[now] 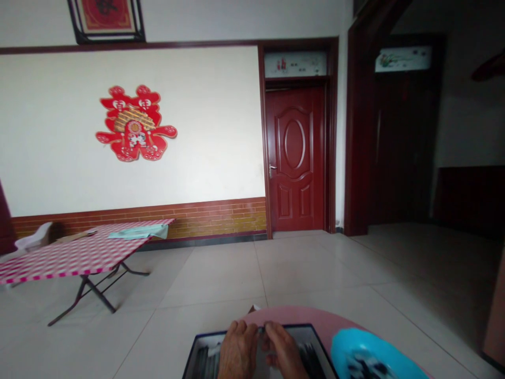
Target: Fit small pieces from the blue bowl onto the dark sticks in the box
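At the bottom of the view, my left hand [238, 351] and my right hand [282, 348] meet above a shallow, pale tray with a dark blue rim [302, 326]. The fingers of both are curled, their tips close together around something small and dark that I cannot make out. Dark, slender pieces [311, 358] lie in the tray on the right. On its left, beside my left hand, are more long greyish pieces [207, 363] and a whitish scrap [214, 349]. My hands cover the middle of the tray.
The tray rests on a pink round table [292, 315]. To the right, a bright blue basin [365, 342] holds dark and white pieces. A folding table with a checked cover [87, 252] stands left. A red door [295, 158] is across the tiled floor [221, 279].
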`<state>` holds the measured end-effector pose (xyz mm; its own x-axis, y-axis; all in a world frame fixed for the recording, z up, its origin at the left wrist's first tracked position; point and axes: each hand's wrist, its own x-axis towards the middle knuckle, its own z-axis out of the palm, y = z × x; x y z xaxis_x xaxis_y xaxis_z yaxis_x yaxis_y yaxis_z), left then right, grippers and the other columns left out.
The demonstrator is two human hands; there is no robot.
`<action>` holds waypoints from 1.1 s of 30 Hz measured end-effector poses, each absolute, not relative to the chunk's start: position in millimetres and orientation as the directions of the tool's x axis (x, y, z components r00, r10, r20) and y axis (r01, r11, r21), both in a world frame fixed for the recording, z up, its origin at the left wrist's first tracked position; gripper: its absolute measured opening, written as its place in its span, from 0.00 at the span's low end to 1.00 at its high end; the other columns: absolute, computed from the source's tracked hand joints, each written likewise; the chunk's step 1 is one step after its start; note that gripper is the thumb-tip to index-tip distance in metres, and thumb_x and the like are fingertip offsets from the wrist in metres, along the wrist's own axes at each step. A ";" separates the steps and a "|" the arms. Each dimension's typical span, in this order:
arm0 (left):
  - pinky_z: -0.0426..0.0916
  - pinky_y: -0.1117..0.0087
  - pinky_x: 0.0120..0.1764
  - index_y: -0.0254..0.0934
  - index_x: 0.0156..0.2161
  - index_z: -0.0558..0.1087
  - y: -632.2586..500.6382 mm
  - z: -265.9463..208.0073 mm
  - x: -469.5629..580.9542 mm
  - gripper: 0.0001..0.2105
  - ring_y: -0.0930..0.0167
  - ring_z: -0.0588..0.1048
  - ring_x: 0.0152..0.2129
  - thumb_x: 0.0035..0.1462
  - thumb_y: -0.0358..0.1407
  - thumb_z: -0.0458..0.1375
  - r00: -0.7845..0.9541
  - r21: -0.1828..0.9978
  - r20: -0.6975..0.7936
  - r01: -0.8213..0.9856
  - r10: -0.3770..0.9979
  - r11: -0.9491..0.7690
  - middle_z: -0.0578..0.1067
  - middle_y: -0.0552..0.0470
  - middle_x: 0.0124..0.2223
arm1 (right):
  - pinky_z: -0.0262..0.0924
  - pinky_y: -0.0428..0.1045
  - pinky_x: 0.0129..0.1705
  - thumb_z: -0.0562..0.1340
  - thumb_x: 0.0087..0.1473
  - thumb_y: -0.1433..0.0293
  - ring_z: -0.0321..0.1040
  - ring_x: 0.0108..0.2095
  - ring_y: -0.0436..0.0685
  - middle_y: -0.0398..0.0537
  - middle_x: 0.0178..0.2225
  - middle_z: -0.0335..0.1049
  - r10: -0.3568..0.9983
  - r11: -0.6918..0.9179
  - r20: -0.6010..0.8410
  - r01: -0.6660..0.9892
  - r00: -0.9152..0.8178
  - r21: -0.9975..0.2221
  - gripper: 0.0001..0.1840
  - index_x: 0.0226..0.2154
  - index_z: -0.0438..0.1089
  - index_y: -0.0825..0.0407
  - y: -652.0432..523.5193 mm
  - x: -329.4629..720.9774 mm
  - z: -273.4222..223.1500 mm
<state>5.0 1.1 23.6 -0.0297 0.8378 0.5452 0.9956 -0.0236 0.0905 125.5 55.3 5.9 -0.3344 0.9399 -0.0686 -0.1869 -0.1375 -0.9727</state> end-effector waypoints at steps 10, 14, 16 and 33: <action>0.59 0.69 0.33 0.42 0.34 0.71 2.6 20.6 4.3 0.10 0.67 0.68 0.30 0.57 0.28 0.49 0.029 0.058 0.556 0.996 0.830 -0.074 0.73 0.52 0.31 | 0.51 0.43 0.20 0.62 0.39 0.51 0.62 0.22 0.50 0.42 0.21 0.66 0.931 -0.073 0.000 -0.187 -0.364 -0.980 0.22 0.27 0.70 0.53 55.9 122.6 3.1; 0.60 0.69 0.33 0.41 0.34 0.72 1.9 21.0 4.1 0.10 0.68 0.68 0.30 0.56 0.28 0.49 0.024 0.078 0.546 0.994 0.837 -0.080 0.73 0.51 0.31 | 0.48 0.43 0.16 0.57 0.41 0.46 0.59 0.17 0.48 0.41 0.17 0.63 0.926 -0.158 -0.088 -0.167 -0.366 -0.973 0.26 0.23 0.67 0.53 55.7 120.8 2.3; 0.60 0.70 0.34 0.41 0.35 0.72 0.9 22.5 5.1 0.10 0.68 0.68 0.30 0.57 0.28 0.49 0.022 0.089 0.542 0.993 0.840 -0.083 0.73 0.51 0.33 | 0.46 0.44 0.15 0.57 0.40 0.45 0.54 0.14 0.47 0.39 0.14 0.59 0.939 -0.095 -0.043 -0.136 -0.341 -0.986 0.27 0.19 0.65 0.53 55.8 120.3 1.9; 0.61 0.71 0.33 0.42 0.32 0.71 -0.2 18.4 6.2 0.10 0.68 0.71 0.31 0.56 0.28 0.49 0.016 0.075 0.500 0.995 0.866 -0.062 0.74 0.53 0.32 | 0.48 0.43 0.17 0.60 0.36 0.46 0.57 0.16 0.47 0.39 0.15 0.62 0.940 -0.069 -0.018 -0.137 -0.340 -0.988 0.25 0.19 0.65 0.52 52.3 123.8 6.3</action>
<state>6.2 -0.2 18.4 0.0158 0.8656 0.5004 0.9952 -0.0617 0.0753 123.8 52.3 6.3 -0.3398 0.9403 -0.0183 -0.1368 -0.0687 -0.9882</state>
